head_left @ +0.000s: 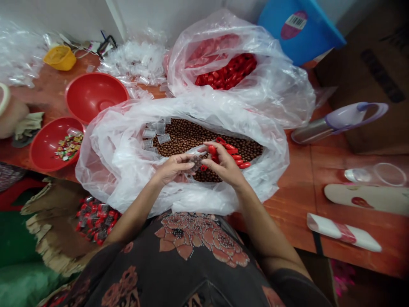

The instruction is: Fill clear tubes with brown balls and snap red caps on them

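Between my hands is a small clear plastic container (196, 163) with brown balls inside. My left hand (174, 167) pinches it from the left. My right hand (223, 164) has its fingers curled around a red plastic piece (212, 150), close to the container's right side. Both hands are over an open plastic bag (121, 140) full of small brown balls (188, 132). More red plastic pieces (237, 157) lie on the balls just right of my right hand. Several clear empty containers (156, 130) rest on the balls at the left.
Behind stands another bag (271, 81) of red pieces (228, 72). At left are a red bowl (96, 96), a second red bowl (38, 149) with small colourful bits, and a yellow cup (60, 57). A flask (319, 125) lies at right. Below left, a carton (60, 213) holds filled red-and-clear pieces (96, 217).
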Demonstrator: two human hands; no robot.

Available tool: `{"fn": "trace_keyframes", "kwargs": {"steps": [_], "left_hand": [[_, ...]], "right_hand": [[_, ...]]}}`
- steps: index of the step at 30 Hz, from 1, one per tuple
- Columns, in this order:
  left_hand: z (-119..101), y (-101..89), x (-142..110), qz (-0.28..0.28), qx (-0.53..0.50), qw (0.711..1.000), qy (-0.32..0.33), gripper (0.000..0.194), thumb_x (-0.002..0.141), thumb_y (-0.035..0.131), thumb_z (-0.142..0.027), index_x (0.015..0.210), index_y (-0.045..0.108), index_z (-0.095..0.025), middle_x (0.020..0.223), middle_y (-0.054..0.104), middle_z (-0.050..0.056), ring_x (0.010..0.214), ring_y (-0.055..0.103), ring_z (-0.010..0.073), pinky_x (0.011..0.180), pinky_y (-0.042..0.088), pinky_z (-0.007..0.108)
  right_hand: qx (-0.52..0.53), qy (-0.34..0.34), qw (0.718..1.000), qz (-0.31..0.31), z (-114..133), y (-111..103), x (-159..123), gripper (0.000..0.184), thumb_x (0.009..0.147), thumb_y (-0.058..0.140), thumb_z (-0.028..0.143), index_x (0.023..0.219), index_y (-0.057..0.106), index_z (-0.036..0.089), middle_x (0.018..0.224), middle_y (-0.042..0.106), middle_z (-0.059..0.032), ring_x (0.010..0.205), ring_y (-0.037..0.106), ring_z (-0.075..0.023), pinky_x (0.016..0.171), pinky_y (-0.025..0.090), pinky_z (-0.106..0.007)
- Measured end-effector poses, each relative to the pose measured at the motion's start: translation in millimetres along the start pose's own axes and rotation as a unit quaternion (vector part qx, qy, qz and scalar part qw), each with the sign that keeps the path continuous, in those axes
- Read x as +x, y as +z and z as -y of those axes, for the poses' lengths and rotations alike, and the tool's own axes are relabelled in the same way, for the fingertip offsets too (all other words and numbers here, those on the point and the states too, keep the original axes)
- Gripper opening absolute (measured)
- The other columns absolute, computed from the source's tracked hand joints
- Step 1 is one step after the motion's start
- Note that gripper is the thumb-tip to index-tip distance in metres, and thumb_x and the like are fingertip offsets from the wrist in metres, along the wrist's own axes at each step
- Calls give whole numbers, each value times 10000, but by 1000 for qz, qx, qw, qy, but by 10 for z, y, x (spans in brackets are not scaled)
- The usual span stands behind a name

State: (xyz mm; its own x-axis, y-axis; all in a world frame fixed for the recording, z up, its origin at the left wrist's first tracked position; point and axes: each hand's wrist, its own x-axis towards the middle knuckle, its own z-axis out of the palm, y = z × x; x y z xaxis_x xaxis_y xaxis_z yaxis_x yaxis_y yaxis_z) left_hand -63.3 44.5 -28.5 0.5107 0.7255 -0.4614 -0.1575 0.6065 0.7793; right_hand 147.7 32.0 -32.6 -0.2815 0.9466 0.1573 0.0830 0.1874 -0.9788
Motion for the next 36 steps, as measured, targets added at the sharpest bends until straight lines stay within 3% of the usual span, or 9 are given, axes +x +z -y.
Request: {"fn": "trace_keyframes", "kwargs": {"steps": [3,9,12,15,20,23,28,31,36], "left_hand": [[15,-27,-18,9,3,1000,-15,435,720,802,-268,1127,703,-147,927,729,63,707,689,126,688,549,259],[59,-75,-41,0,34,999,-31,447,725,805,-294,1137,698,-157,967,729,78,707,699,133,653,542,247],[83,-89,-49,-9,53,998,-40,484,731,802,-309,1179,685,-169,956,728,76,687,698,132,614,529,233],[76,-78,-68,-4,67,997,-49,510,741,792,-319,1213,670,-168,918,730,76,655,692,132,582,516,228],[6,-72,-104,-10,55,997,-44,497,735,780,-305,1192,679,-139,920,732,82,645,679,129,587,520,239],[-25,-87,-118,-16,57,998,-29,459,736,773,-286,1163,692,-136,938,731,80,669,673,121,616,528,240],[-11,-31,-126,-21,59,998,-4,403,728,783,-266,1106,711,-145,963,729,70,723,659,113,665,536,236],[37,43,-126,-6,67,998,-3,385,756,768,-297,1112,709,-166,1002,726,69,739,654,111,662,532,234],[121,140,-130,12,127,992,9,366,809,727,-338,1145,713,-196,1081,720,85,725,649,102,628,489,209]], "right_hand": [[-12,12,999,40,30,-15,-6,558,809,750,343,1315,515,324,1193,638,-24,792,590,-141,790,534,-345],[-22,19,999,17,-53,-53,-102,540,794,773,350,1286,554,325,992,623,-1,793,578,-148,735,516,-309],[-43,25,999,13,-75,-59,-121,646,750,810,377,1326,520,336,1060,614,-15,739,555,-137,704,518,-310],[-49,21,998,33,-90,-27,-116,672,770,792,365,1366,483,357,1178,614,-30,719,554,-131,741,531,-339],[-33,19,998,45,-115,17,-131,598,831,728,344,1375,480,345,1042,656,-20,875,624,-185,834,536,-382],[-40,44,998,21,-102,5,-150,649,760,794,384,1346,518,330,1050,661,-20,792,611,-167,781,550,-372],[137,133,977,-97,-86,-47,-143,433,897,600,497,1276,572,291,1134,687,-42,794,648,-136,757,582,-329],[246,187,947,-88,-74,-82,-155,338,914,570,489,1160,615,262,1080,732,-42,907,702,-168,846,600,-373],[224,203,949,-89,-24,-91,-225,319,884,604,535,1050,616,262,1094,746,-50,942,709,-175,831,610,-343]]}}
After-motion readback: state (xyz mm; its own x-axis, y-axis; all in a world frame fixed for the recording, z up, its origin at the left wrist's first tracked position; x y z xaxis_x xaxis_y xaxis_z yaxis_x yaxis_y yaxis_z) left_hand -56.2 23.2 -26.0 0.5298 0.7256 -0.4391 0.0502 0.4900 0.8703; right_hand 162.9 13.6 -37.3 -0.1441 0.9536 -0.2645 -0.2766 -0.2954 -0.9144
